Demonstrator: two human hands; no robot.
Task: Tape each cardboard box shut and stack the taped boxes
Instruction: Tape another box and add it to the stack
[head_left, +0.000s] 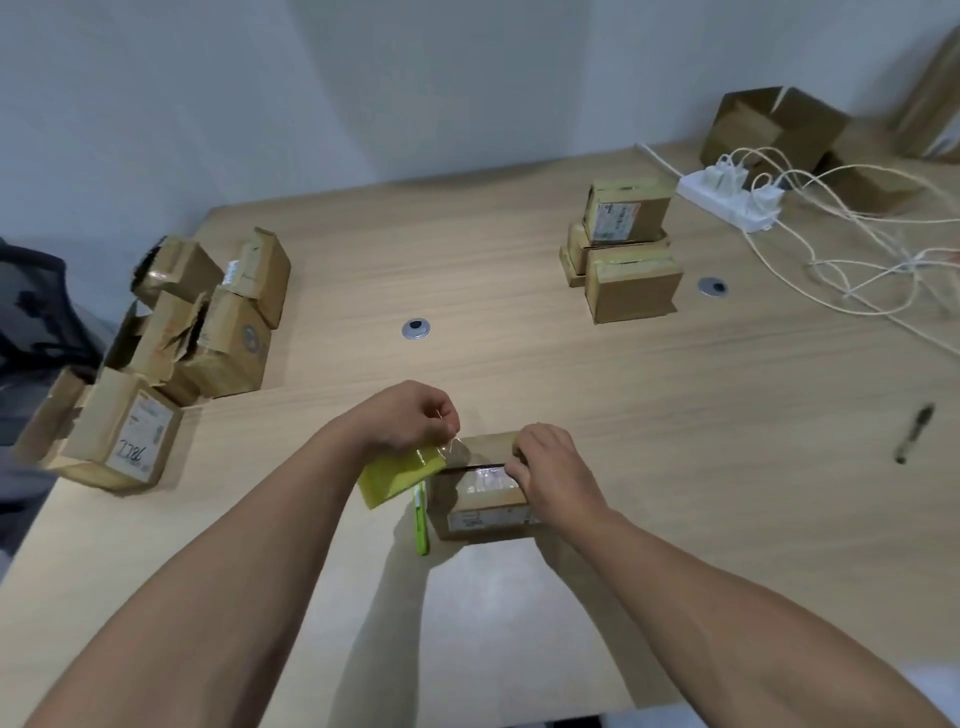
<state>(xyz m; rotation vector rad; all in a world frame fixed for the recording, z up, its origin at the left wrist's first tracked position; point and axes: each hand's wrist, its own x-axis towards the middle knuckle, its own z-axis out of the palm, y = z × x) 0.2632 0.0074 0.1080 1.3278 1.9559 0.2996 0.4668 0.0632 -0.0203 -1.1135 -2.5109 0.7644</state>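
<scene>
A small cardboard box (483, 506) lies on the table in front of me, with clear tape across its top seam. My left hand (410, 415) grips a yellowish roll of tape (397, 475) just left of the box, a strip stretching from it to the box top. My right hand (550, 467) has its fingers curled down on the tape at the box's top right. A stack of taped boxes (626, 249) stands at the back right. A heap of open, untaped boxes (202, 322) lies at the left.
A green cutter (422, 519) lies against the box's left side. A pen (914, 431) lies at the right. A white power strip (727, 197) with tangled cables and bigger open cartons (774, 124) sit at the far right. Two round cable grommets (415, 329) are set in the table.
</scene>
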